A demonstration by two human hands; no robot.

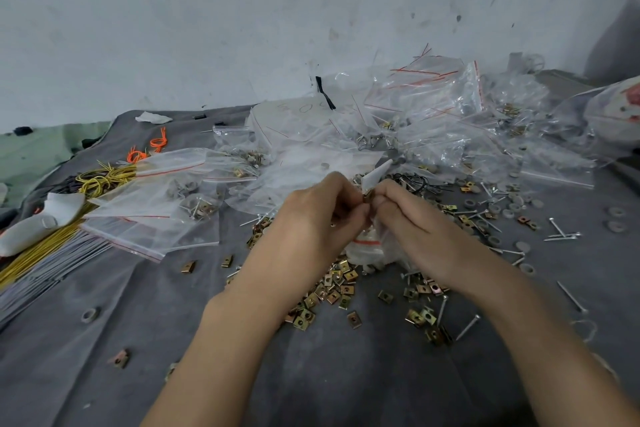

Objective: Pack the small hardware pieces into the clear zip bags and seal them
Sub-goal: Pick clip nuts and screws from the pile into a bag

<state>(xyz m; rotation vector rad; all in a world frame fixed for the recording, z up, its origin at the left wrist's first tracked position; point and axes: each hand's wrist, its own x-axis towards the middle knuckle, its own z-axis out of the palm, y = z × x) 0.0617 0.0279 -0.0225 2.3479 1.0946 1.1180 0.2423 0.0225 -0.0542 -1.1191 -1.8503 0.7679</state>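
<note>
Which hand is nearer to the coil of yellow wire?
Left. The left hand is to the right of the yellow wire coil; the right hand is farther right still.
</note>
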